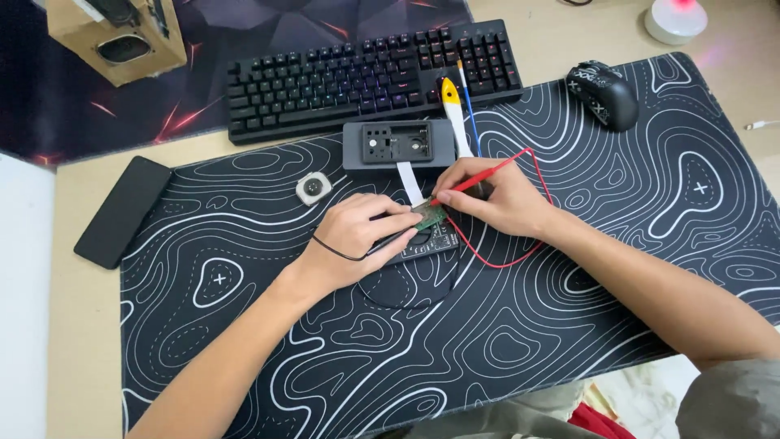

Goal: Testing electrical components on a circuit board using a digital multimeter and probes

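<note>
The small green circuit board [429, 214] sits at mat centre, over a dark device [426, 241] — it looks light, stiff and fragile, best pinched by its bare edges. The left hand [357, 236] closes on it from nine o'clock, holding a black probe, while the right hand [496, 195], at three o'clock, pinches a red probe [475, 180] tipped onto it — below the grey case [398, 144].

Around the hands, open desk mat [617, 268] lies from three through nine o'clock. At twelve o'clock the grey opened case [398, 144], yellow-handled tool [453, 110] and keyboard [374, 77] block passage. A small round part [313, 187] sits at ten, the phone [122, 211] at nine, the mouse [603, 93] at two. Red wire [504, 260] and what seems a black lead [406, 302] loop at five.
</note>
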